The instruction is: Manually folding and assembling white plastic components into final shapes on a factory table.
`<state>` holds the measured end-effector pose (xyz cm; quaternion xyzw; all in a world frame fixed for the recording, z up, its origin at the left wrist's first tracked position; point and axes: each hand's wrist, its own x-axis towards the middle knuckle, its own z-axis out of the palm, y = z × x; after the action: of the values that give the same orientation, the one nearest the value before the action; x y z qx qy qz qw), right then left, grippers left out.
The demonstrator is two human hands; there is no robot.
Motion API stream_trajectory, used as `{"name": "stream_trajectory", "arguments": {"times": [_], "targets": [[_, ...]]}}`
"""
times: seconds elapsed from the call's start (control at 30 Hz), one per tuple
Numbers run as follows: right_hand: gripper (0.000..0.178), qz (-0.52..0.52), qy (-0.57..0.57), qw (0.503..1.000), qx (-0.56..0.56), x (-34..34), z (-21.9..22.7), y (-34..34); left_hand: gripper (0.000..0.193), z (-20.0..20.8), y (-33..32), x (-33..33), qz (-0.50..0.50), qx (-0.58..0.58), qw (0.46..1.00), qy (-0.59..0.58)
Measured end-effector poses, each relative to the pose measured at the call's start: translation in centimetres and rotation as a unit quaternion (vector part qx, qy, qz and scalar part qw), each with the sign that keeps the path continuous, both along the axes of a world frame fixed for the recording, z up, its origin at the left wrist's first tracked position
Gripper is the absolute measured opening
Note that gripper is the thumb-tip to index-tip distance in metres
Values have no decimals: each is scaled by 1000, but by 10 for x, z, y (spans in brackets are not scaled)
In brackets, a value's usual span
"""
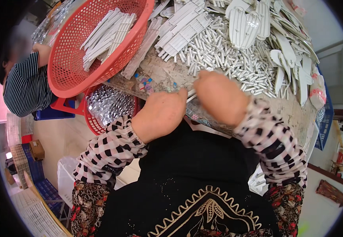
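Close together over the front edge of the worktable, my two hands meet at a small white plastic piece [191,95]. My left hand [161,113] pinches its near end between thumb and curled fingers. The other end runs into my right hand [221,98], which is closed and a little blurred, so most of the piece is hidden. Just beyond the right hand lies a heap of short white plastic pegs [223,55]. Ribbed white plastic strips [185,29] are stacked to the left of that heap.
A red perforated basket [63,81] holding white strips stands at the left, above a smaller red basket of shiny silver pieces [110,104]. Flat white oval parts [244,27] pile up at the back right. A person in a striped shirt [27,87] is at far left.
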<state>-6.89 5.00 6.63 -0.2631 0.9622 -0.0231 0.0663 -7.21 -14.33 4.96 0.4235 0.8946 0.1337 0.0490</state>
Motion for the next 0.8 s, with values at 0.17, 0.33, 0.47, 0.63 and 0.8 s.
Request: {"name": "stream_trajectory", "arguments": {"times": [0.17, 0.33, 0.47, 0.63, 0.8], "targets": [[42, -151, -106, 923, -337, -35, 23, 14, 14, -3, 3, -1, -23, 18, 1000, -2], [42, -222, -65, 883, -408, -50, -34, -23, 13, -3, -3, -6, -33, 22, 999, 7], [35, -267, -39, 890, -366, -45, -46, -30, 13, -1, 0, -8, -37, 36, 998, -33], [35, -254, 2, 920, -299, -48, -39, -38, 13, -3, -3, -10, -18, 32, 998, -40], [38, -280, 10, 870, -405, -33, -32, -23, 18, -2, 7, -7, -19, 8, 999, -41]]}}
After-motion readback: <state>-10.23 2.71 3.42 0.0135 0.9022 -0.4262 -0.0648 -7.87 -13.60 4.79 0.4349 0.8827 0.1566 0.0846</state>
